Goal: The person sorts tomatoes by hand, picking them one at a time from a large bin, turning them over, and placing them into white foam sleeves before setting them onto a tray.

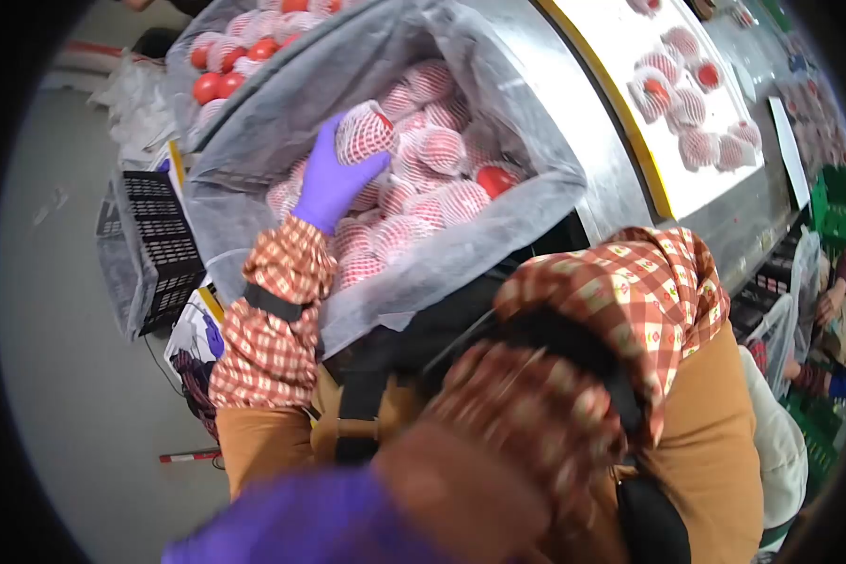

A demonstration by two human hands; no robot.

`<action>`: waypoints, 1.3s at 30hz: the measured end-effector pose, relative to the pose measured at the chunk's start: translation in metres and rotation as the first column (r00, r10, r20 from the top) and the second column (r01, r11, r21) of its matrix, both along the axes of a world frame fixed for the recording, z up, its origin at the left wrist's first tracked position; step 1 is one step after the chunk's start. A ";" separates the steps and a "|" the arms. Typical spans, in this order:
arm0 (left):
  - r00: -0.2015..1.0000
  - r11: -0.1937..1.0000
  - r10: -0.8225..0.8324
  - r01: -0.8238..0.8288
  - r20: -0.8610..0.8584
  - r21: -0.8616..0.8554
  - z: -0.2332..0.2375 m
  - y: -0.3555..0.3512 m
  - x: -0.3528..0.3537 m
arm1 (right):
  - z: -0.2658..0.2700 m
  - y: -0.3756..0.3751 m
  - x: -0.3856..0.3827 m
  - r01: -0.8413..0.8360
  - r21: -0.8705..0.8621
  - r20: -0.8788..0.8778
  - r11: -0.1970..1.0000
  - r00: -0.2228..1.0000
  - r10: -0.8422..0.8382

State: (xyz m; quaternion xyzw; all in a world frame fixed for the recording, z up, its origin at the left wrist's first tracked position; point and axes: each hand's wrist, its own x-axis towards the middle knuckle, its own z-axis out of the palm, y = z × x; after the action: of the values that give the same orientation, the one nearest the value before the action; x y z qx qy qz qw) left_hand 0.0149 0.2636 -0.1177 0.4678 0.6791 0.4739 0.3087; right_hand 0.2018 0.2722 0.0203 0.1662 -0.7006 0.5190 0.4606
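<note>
Smooth grey floor point(66, 376) fills the frame's left, a black perforated plastic crate point(160, 244) standing on it (clear film lines it); a yellow-edged stainless-steel counter point(587, 141) crosses the upper right.

Lined bin point(498, 240) full of net-sleeved fruit point(442, 150).
</note>
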 end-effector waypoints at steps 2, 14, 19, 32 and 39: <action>0.969 0.999 0.034 -0.043 0.246 0.029 0.027 -0.023 0.004 | 0.006 0.006 -0.017 0.018 0.086 -0.019 0.996 1.000 -0.016; 0.590 0.977 -0.036 -0.150 0.807 0.153 0.080 -0.106 0.036 | -0.051 0.013 -0.049 0.186 0.285 0.517 0.940 0.797 -0.314; 0.757 0.990 0.027 -0.112 0.653 0.089 0.076 -0.116 0.036 | -0.060 0.018 -0.045 0.112 -0.075 0.598 0.991 0.801 -0.046; 0.926 0.996 -0.070 0.043 0.370 0.080 0.088 -0.121 0.025 | -0.057 0.026 -0.045 0.315 0.077 0.425 0.946 0.848 -0.317; 0.628 0.978 -0.188 0.053 0.755 0.199 0.083 -0.130 0.024 | -0.060 0.051 -0.014 0.394 0.161 0.701 0.905 0.600 -0.386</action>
State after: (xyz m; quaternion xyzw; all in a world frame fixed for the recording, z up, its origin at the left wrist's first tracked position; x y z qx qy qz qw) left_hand 0.0392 0.1331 -0.0349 0.2885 0.4099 0.6584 0.5615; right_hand 0.1878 0.3237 -0.0394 -0.2094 -0.8400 0.4325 0.2521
